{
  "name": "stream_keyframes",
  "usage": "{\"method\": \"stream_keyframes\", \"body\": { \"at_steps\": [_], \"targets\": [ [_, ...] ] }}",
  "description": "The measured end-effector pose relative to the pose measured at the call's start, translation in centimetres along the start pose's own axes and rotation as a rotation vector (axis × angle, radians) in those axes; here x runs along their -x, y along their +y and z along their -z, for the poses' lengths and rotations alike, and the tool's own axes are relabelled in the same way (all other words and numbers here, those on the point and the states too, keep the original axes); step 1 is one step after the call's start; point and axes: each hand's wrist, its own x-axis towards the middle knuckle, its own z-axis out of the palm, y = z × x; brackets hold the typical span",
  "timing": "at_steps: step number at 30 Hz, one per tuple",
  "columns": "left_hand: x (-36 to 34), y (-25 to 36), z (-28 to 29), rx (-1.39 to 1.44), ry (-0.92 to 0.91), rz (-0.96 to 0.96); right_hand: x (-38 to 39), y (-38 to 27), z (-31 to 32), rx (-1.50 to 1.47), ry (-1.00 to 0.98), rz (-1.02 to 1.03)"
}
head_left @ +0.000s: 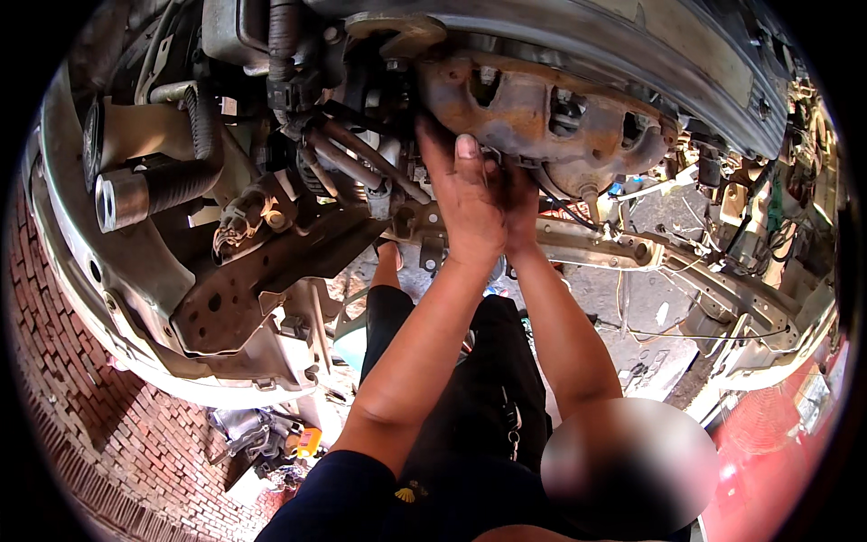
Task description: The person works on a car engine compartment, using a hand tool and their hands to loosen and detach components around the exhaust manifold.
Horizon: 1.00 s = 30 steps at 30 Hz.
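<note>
Well left of the grip sits a ribbed hose [206,135]; nearer, slanting dark pipes [346,161] crowd that side. The left hand [471,203] overlaps the right hand [521,208] — whether either grasps anything, I cannot tell. The rusty manifold [522,107] stands in the way above and rightward — below it, right of the grip, runs a metal crossbar [591,246].

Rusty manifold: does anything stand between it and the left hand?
Nothing visible stands between the left hand and the rusty manifold: the hand reaches up beside its left end, though contact is unclear.
</note>
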Motion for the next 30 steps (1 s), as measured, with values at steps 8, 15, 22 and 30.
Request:
{"method": "stream_keyframes", "body": {
  "at_steps": [8, 15, 22, 30],
  "targets": [
    [-1.4, -0.6, 0.1, 0.088, -0.052, -0.085, -1.1, 2.2, -1.1, -0.107, -0.031, 0.019],
    [-2.0, -1.6, 0.3, 0.083, 0.007, -0.098, -1.4, 3.5, -2.0, -0.34, 0.007, -0.115],
    [-1.5, -0.4, -0.5, -0.075, 0.025, -0.084, -1.5, 3.6, -2.7, -0.144, 0.093, 0.09],
    [6.2, -1.3, 2.8, -0.48, -0.192, 0.055, 5.2, 2.2, 3.5, 0.023, -0.135, 0.035]
  ]
}}
